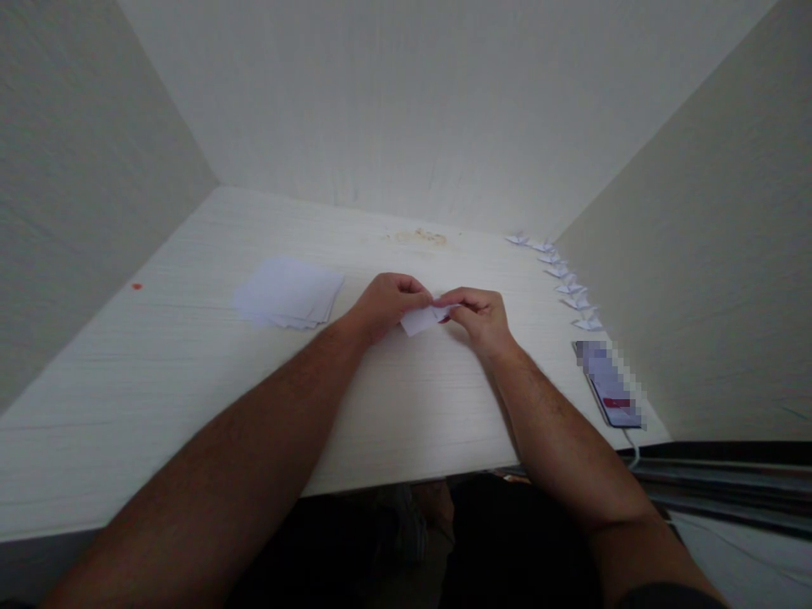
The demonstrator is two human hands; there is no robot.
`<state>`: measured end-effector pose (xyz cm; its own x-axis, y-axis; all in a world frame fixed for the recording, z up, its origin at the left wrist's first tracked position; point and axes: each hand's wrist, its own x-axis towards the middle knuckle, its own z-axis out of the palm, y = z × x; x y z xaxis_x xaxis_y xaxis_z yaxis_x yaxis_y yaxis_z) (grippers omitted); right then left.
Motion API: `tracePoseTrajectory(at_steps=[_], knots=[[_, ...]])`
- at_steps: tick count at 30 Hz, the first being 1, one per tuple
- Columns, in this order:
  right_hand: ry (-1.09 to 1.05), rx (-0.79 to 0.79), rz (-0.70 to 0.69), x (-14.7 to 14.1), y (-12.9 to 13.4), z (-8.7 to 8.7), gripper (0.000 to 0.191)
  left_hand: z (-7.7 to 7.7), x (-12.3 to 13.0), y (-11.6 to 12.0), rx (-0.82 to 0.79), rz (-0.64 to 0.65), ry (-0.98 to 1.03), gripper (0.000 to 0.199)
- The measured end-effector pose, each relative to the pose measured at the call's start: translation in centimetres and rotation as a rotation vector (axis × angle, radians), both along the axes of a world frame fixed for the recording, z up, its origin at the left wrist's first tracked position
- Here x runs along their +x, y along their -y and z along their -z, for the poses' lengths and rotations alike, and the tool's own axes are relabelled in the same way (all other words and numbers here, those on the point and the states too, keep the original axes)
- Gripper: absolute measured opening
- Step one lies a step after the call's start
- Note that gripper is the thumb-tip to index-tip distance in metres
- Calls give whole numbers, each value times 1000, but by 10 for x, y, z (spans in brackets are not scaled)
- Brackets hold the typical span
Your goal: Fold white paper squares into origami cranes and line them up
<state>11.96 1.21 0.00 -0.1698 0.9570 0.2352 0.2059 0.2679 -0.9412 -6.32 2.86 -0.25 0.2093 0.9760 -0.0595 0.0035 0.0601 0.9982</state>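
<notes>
Over the middle of the white table, a small folded piece of white paper (419, 320) is held between both hands. My left hand (392, 302) pinches its upper edge with thumb and finger. My right hand (477, 315) grips the paper's right end, its fingers curled round and partly covering the folds. The finer shape of the folds is too small to make out. To the left of my left hand lies a loose stack of white paper sheets (293, 292). Several small folded paper cranes (576, 300) stand in a row along the right wall.
A phone (607, 385) with a white cable lies near the table's right front corner. Partition walls enclose the white table (406, 423) at the back and both sides. A brownish stain (428, 237) marks the back, and a small orange spot (137, 287) the left edge.
</notes>
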Motion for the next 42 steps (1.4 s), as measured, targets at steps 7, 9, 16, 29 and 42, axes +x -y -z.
tracePoseTrajectory(at_steps=[7,9,16,29,42], knots=[[-13,-172,107,-9,-2,-6,22,0,0,1,73,-68,-114,23],[7,-181,107,-9,-3,-5,21,0,-1,1,84,-76,-140,23],[32,-158,106,-9,-2,-2,20,1,-1,0,112,-74,-190,23],[-2,-160,92,-10,-2,1,19,2,0,1,112,-43,-166,23],[-131,-225,60,-10,-5,0,24,0,0,2,61,-33,-136,23]])
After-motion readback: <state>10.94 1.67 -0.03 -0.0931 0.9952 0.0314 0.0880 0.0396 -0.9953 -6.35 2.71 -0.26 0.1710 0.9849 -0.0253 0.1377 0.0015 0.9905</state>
